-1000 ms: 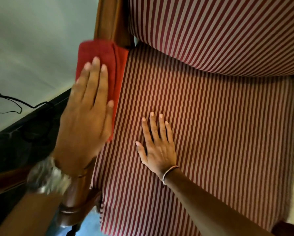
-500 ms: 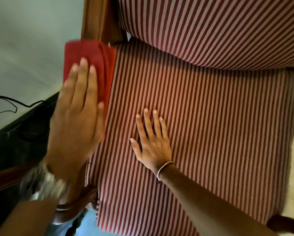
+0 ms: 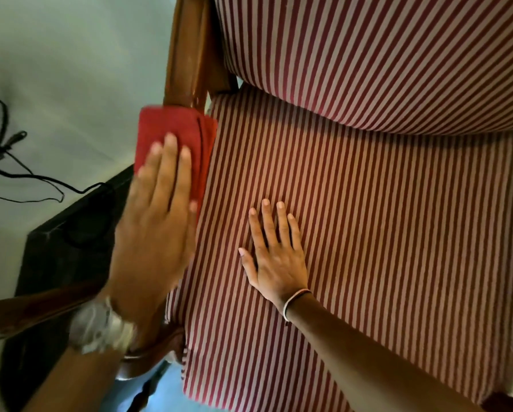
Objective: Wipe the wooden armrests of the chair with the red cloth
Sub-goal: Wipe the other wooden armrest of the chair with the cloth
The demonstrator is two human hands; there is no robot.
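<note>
The folded red cloth (image 3: 175, 135) lies on the left wooden armrest (image 3: 187, 52) of the chair. My left hand (image 3: 157, 224) presses flat on the cloth, fingers stretched over it, a silver watch on the wrist. Most of the armrest under the hand and cloth is hidden; its polished upper part shows above the cloth and its front end (image 3: 148, 358) below my wrist. My right hand (image 3: 274, 257) rests flat, fingers spread, on the red-and-white striped seat cushion (image 3: 398, 233), holding nothing.
The striped backrest cushion (image 3: 368, 55) fills the top right. A dark cabinet (image 3: 62, 257) stands left of the chair with black cables (image 3: 17, 171) trailing against the pale wall. Another wooden piece (image 3: 26, 313) crosses the lower left.
My left hand and the cloth have slid a little down the armrest toward me, uncovering more wood above. The right hand stays planted on the seat.
</note>
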